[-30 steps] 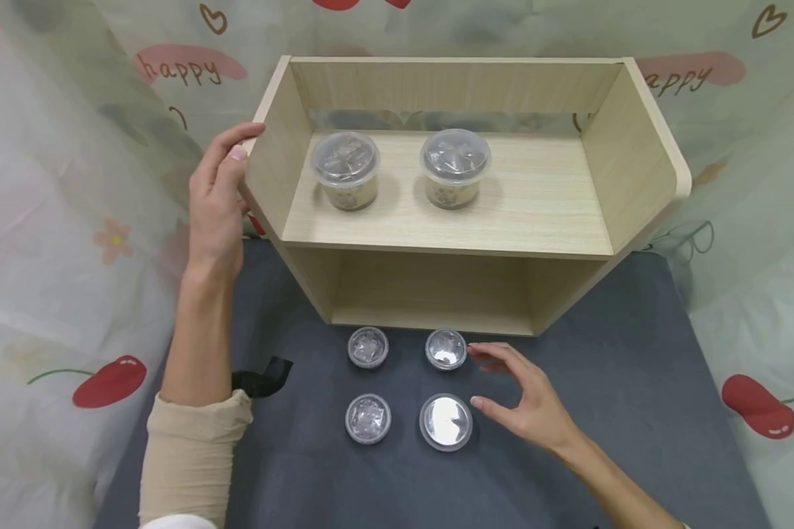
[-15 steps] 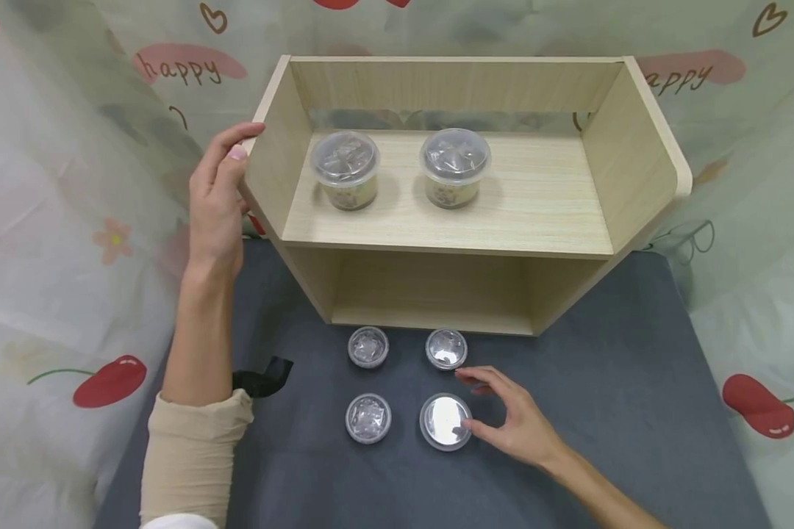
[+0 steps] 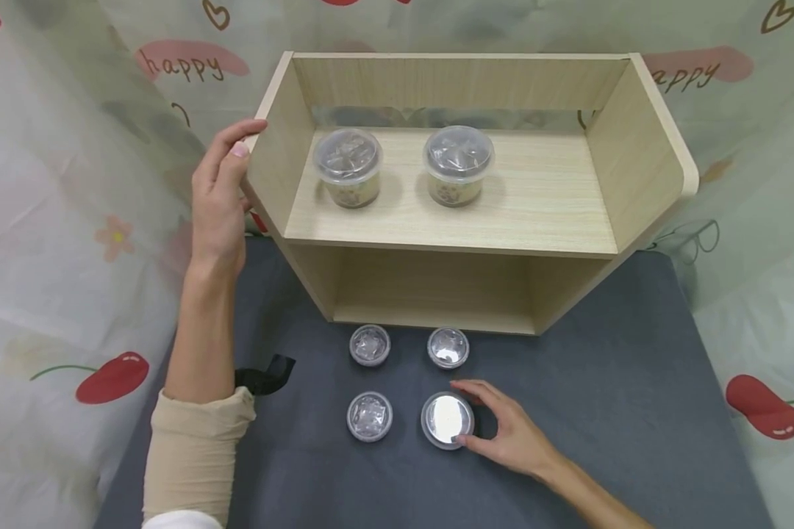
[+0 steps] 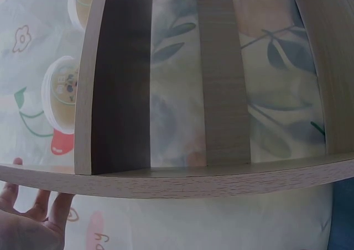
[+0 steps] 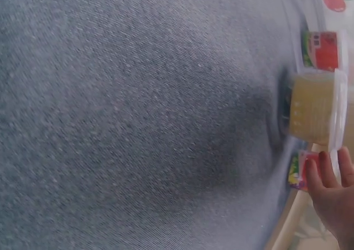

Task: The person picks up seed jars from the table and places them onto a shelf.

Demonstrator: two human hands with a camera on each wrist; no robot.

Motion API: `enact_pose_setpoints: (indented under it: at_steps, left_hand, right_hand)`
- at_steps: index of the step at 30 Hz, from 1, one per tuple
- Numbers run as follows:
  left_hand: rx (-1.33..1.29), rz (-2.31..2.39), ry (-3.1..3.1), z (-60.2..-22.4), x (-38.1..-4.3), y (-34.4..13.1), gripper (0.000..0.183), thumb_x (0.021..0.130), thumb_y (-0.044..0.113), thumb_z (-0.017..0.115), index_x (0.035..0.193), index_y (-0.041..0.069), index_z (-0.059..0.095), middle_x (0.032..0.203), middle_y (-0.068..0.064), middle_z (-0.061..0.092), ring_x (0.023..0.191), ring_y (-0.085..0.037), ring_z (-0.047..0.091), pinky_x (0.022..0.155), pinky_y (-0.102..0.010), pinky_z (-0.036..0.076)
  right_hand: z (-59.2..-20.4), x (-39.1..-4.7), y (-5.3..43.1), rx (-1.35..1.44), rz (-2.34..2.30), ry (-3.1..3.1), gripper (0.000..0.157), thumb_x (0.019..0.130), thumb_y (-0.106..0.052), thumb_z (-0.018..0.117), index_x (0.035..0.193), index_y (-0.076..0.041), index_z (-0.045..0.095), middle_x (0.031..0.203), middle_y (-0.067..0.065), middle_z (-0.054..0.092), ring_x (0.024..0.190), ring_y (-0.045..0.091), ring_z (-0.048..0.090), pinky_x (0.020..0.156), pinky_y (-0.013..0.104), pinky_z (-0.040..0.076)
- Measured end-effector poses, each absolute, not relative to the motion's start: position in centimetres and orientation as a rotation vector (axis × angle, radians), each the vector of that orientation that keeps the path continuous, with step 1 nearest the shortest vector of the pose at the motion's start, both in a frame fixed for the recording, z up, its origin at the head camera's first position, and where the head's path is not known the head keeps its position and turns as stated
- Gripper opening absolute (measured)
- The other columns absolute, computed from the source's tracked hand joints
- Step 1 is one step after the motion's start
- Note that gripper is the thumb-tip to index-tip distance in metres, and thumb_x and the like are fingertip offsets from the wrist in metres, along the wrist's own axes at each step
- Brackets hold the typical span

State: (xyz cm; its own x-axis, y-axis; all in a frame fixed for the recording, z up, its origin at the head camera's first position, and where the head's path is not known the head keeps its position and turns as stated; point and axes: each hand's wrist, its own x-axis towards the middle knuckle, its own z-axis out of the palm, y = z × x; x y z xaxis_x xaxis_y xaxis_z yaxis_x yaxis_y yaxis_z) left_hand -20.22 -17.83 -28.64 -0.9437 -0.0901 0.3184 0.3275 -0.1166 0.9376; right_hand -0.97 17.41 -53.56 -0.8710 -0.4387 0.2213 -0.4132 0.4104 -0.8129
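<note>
My left hand grips the left side panel of a pale two-tier wooden shelf. In the left wrist view its fingers curl over the panel's edge. My right hand spans a clear lidded plastic tub at the front right, thumb at the near rim, fingers round the far side. The right wrist view shows the yellowish tub side-on, fingertips right at its lid; the thumb is hidden there. Three smaller lidded cups stand close by on the dark cloth.
Two lidded tubs stand on the shelf's upper board, left and middle. A black strap lies beside the left forearm. Printed curtains hang round the table.
My right hand has moved left and toward the body, from beside the back right cup to round the front right tub. My left hand keeps its grip on the shelf.
</note>
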Motion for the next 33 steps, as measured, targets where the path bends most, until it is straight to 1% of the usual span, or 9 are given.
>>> enact_pose_setpoints:
  at_steps: [5,9,11,14,17,20,24,29,33]
  left_hand:
    - [-0.272,-2.142,-1.875,-28.6,-20.2,-17.9,0.031,0.102,0.022,0.049,0.126,0.013,0.067,0.119,-0.012,0.057,0.097,-0.026,0.057,0.077,-0.04,0.048]
    - [-0.289,-2.134,-1.879,-28.6,-20.2,-18.0,0.031,0.102,0.022,0.05,0.127,0.012,0.066,0.118,-0.013,0.057,0.097,-0.026,0.057,0.076,-0.04,0.048]
    - [-0.294,-2.131,-1.879,-28.7,-20.2,-18.0,0.031,0.102,0.022,0.05,0.126,0.012,0.066,0.118,-0.014,0.057,0.097,-0.026,0.057,0.076,-0.04,0.048]
    - [-0.292,-2.136,-1.875,-28.7,-20.2,-17.9,0.031,0.102,0.022,0.05,0.126,0.012,0.066,0.117,-0.015,0.057,0.096,-0.026,0.057,0.075,-0.04,0.048]
    - [-0.285,-2.14,-1.874,-28.7,-20.2,-17.8,0.031,0.102,0.022,0.05,0.126,0.013,0.067,0.115,-0.014,0.057,0.095,-0.026,0.057,0.075,-0.04,0.048]
    - [-0.283,-2.137,-1.876,-28.8,-20.2,-17.8,0.031,0.102,0.022,0.049,0.126,0.013,0.066,0.114,-0.013,0.057,0.095,-0.026,0.057,0.075,-0.04,0.048]
    - [-0.28,-2.127,-1.879,-28.9,-20.2,-17.8,0.031,0.102,0.022,0.049,0.127,0.014,0.066,0.112,-0.013,0.057,0.095,-0.026,0.057,0.075,-0.04,0.047]
    - [-0.277,-2.114,-1.883,-28.9,-20.2,-17.8,0.031,0.102,0.023,0.049,0.127,0.014,0.066,0.111,-0.013,0.058,0.095,-0.026,0.057,0.075,-0.04,0.047]
    - [-0.287,-2.106,-1.883,-28.9,-20.2,-17.8,0.031,0.102,0.023,0.049,0.127,0.014,0.066,0.11,-0.013,0.058,0.094,-0.026,0.057,0.075,-0.039,0.047]
  right_hand:
    - [-54.1,-0.6,17.4,-0.756,-1.457,2.586,0.078,0.075,-0.02,0.087,0.144,-0.013,0.051,0.137,0.0,0.057,0.12,0.016,0.057,0.096,0.027,0.047]
    - [-54.3,-0.4,17.3,-0.717,-1.413,2.573,0.081,0.076,-0.024,0.087,0.147,-0.018,0.047,0.14,-0.002,0.054,0.126,0.016,0.052,0.101,0.027,0.043]
    - [-54.5,-0.3,17.2,-0.701,-1.391,2.579,0.083,0.076,-0.026,0.087,0.148,-0.018,0.047,0.141,-0.003,0.053,0.128,0.017,0.051,0.104,0.029,0.042]
    - [-54.9,-0.2,17.2,-0.67,-1.354,2.594,0.087,0.074,-0.029,0.088,0.149,-0.017,0.045,0.144,-0.005,0.051,0.132,0.019,0.049,0.107,0.038,0.041]
    - [-55.3,0.0,17.1,-0.626,-1.325,2.596,0.092,0.074,-0.031,0.089,0.152,-0.019,0.042,0.147,-0.007,0.048,0.134,0.021,0.048,0.105,0.047,0.042]
    - [-55.7,0.1,17.0,-0.601,-1.322,2.591,0.095,0.074,-0.032,0.089,0.153,-0.019,0.039,0.15,-0.005,0.047,0.135,0.023,0.047,0.105,0.051,0.042]
    - [-56.0,0.1,16.9,-0.6,-1.341,2.598,0.093,0.073,-0.031,0.089,0.152,-0.017,0.041,0.148,-0.005,0.05,0.133,0.023,0.049,0.105,0.048,0.042]
    - [-56.1,0.2,16.7,-0.592,-1.381,2.6,0.09,0.074,-0.033,0.089,0.15,-0.017,0.045,0.144,-0.01,0.052,0.131,0.019,0.052,0.105,0.041,0.044]
    - [-56.1,0.5,16.5,-0.585,-1.423,2.571,0.091,0.075,-0.033,0.088,0.151,-0.017,0.043,0.145,-0.008,0.053,0.132,0.02,0.051,0.106,0.038,0.042]
